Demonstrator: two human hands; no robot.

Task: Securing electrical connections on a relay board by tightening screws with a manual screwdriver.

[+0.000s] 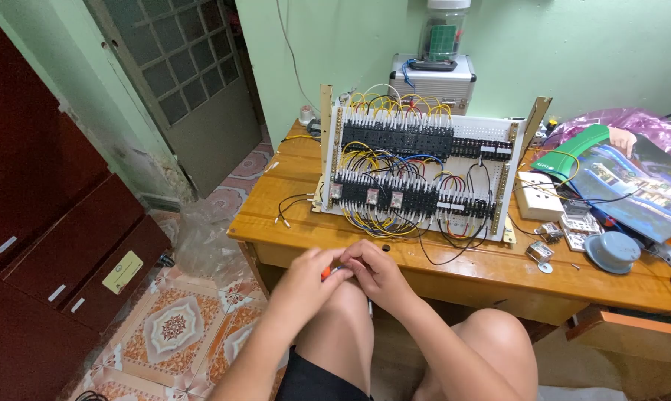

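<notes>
My left hand and my right hand meet just above my knee, in front of the wooden table. Together they pinch a small orange-handled tool and a thin wire end; which hand holds which part is hard to tell. A white wiring panel stands tilted upright on the table beyond my hands. It carries rows of black relays and terminal blocks with yellow, black, red and blue wires.
Loose black wires trail off the panel's left side. A white box, small metal parts, a grey round lid and a printed sheet lie to the right. A metal case stands behind. A dark cabinet stands left.
</notes>
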